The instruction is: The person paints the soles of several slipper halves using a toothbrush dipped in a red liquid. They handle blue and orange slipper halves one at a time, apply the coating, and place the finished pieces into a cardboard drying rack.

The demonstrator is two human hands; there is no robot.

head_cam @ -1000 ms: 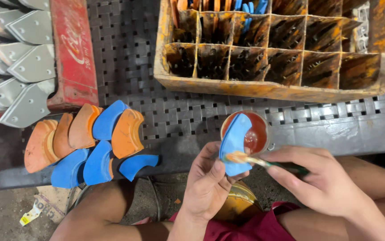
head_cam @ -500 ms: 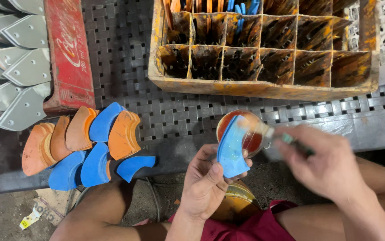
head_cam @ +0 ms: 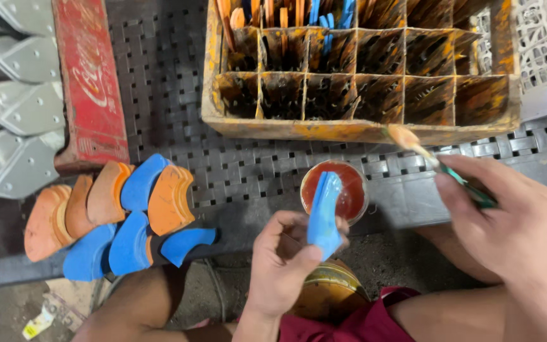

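A blue curved piece (head_cam: 323,216) is gripped edge-up by the left hand (head_cam: 284,266) over a small cup of orange paint (head_cam: 346,190) (near the compartmented crate (head_cam: 362,130)); a brush (head_cam: 441,166) is clasped by the right hand (head_cam: 508,218).

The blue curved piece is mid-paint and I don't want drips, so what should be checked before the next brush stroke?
1. Left hand has a firm hold on the blue curved piece: ok, fingers wrap its lower end.
2. Right hand holds the brush: ok.
3. Brush tip loaded with orange paint: ok, bristles look coated.
4. Paint cup within reach: ok, directly behind the piece.
5. Brush clear of the wooden crate: cannot tell, tip overlaps its front edge.
6. Room on the pile of finished pieces: cannot tell.
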